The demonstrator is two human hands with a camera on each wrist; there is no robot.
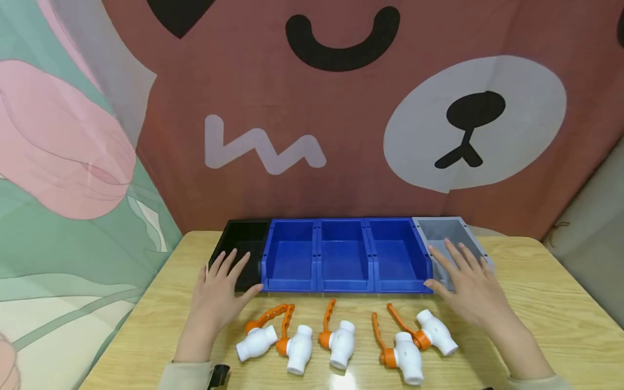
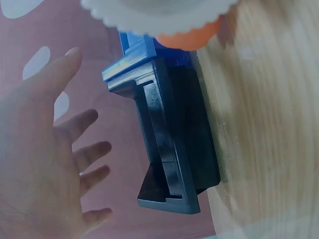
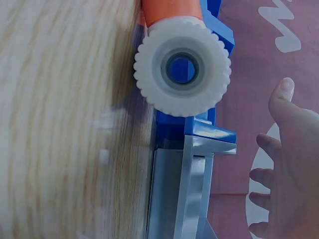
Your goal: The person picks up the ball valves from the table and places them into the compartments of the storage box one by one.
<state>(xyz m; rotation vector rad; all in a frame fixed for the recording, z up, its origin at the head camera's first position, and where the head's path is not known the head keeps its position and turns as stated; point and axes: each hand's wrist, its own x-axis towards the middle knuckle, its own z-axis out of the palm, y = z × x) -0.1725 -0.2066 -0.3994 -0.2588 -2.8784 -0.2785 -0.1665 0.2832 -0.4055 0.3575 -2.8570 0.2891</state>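
Note:
My left hand, fingers spread and straight, hovers at the front of the black bin and holds nothing. Likewise spread and holding nothing, my right hand overlaps the grey bin in the head view. Several white plastic ball valves with orange lever handles lie on the table between the hands: a left one, a middle one and a right one among them. The right wrist view looks straight into the ridged end of one valve. Another valve crosses the top of the left wrist view.
Three blue bins stand side by side between the black and grey ones, forming a row along the back of the wooden table. Behind the row hangs a brown cloth with a cartoon print. A green and pink patterned cloth hangs at the left.

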